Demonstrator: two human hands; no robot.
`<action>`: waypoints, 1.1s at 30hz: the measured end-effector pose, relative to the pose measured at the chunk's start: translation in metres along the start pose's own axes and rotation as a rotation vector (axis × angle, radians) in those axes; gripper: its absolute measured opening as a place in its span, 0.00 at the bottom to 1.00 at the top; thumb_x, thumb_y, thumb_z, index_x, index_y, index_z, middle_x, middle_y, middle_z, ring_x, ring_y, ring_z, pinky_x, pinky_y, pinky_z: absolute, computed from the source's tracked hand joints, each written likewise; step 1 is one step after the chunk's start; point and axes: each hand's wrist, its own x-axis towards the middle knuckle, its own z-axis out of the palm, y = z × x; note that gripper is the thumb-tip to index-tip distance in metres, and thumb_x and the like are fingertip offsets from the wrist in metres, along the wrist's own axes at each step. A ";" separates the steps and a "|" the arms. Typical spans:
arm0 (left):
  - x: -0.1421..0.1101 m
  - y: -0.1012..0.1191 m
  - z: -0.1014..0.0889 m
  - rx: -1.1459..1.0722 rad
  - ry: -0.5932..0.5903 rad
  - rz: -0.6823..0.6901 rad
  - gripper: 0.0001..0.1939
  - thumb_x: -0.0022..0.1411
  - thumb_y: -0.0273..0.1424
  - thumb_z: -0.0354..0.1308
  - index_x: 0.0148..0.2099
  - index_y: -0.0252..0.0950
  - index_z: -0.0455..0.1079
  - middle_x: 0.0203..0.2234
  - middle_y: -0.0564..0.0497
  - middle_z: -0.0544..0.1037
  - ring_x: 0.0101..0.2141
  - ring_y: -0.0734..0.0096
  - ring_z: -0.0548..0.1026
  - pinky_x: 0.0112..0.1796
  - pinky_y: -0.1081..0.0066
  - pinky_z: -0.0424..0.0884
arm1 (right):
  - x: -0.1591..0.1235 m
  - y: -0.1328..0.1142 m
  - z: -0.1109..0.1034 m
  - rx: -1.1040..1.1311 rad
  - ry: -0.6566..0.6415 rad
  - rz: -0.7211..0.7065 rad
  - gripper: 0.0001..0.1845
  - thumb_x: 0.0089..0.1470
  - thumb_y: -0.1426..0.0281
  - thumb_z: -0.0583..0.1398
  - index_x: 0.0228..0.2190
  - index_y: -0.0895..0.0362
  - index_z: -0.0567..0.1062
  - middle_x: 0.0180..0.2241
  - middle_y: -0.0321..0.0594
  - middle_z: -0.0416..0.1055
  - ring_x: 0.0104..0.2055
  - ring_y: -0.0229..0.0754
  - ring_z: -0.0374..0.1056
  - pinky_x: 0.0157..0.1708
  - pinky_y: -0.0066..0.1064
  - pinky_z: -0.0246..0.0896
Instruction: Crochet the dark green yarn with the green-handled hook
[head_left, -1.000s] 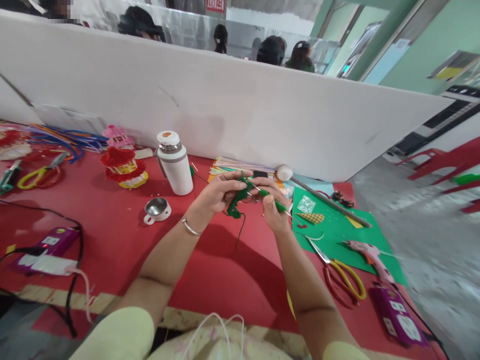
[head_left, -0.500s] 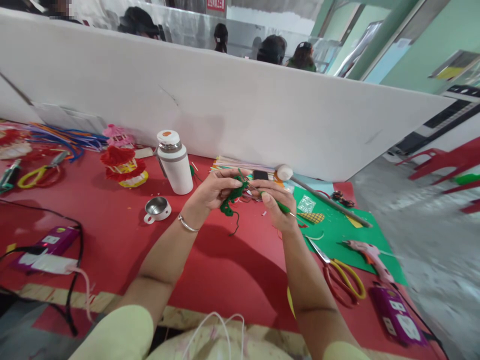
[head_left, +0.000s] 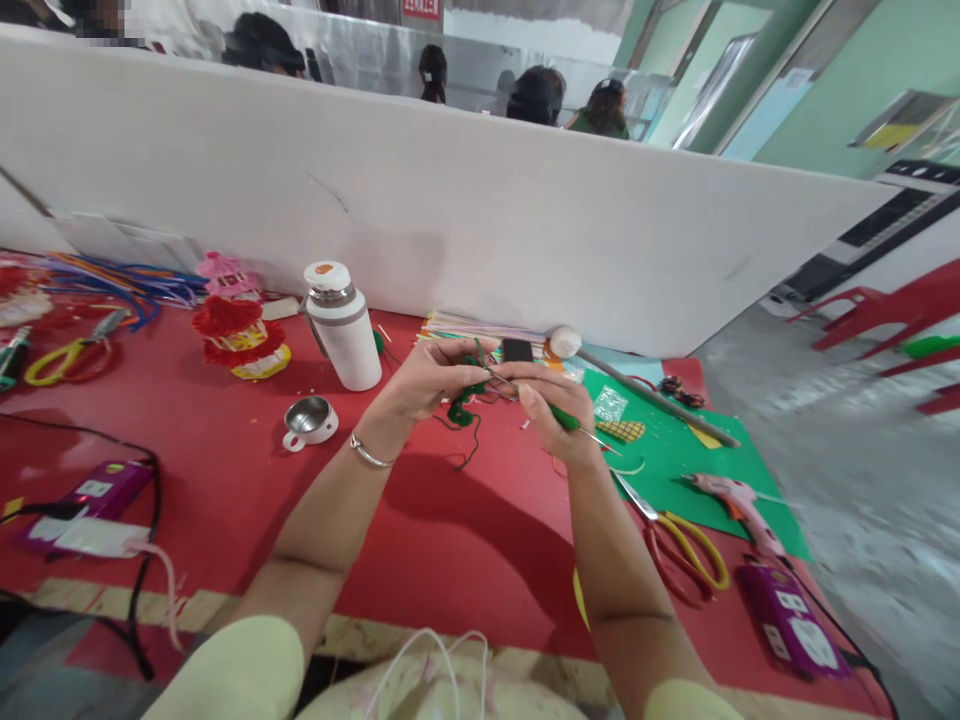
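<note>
Between the thumb and fingers of my left hand (head_left: pixel 430 380) is a small piece of dark green crochet (head_left: pixel 463 405), with a loose yarn tail hanging below it. A strand of green yarn runs up over the left forefinger. My right hand (head_left: pixel 559 405) is closed around a crochet hook (head_left: pixel 564 417) with a green grip. Its thin metal shaft points left into the crochet, and the other metal end sticks out to the right. The hook's tip is too small to make out. Both hands are close together above the red table (head_left: pixel 450 560).
A white thermos (head_left: pixel 346 335) and a steel-lined cup (head_left: pixel 310 424) stand left of my hands. Scissors (head_left: pixel 675 545), a pink glue gun (head_left: pixel 742 510) and a purple power strip (head_left: pixel 791 620) lie at right. A white partition (head_left: pixel 450 210) rises behind; several people sit beyond it.
My left fingers have turned over the crochet, so less of it shows and it hangs lower. The hook lies slightly flatter. The whole view has shifted a little.
</note>
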 end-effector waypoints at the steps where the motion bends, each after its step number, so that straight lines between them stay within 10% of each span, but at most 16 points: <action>1: 0.000 0.000 0.000 0.011 0.002 0.002 0.24 0.45 0.30 0.78 0.47 0.34 0.84 0.24 0.51 0.80 0.19 0.80 0.70 0.19 0.79 0.59 | 0.000 -0.001 0.000 -0.008 -0.007 0.000 0.15 0.70 0.67 0.57 0.43 0.51 0.85 0.50 0.44 0.84 0.48 0.46 0.82 0.48 0.41 0.81; 33: 0.002 -0.001 -0.008 0.007 -0.130 -0.057 0.14 0.43 0.30 0.77 0.35 0.34 0.85 0.22 0.51 0.79 0.16 0.83 0.64 0.18 0.78 0.57 | -0.001 0.002 0.003 0.236 -0.045 0.152 0.15 0.69 0.62 0.59 0.40 0.49 0.87 0.51 0.42 0.82 0.53 0.48 0.78 0.51 0.45 0.79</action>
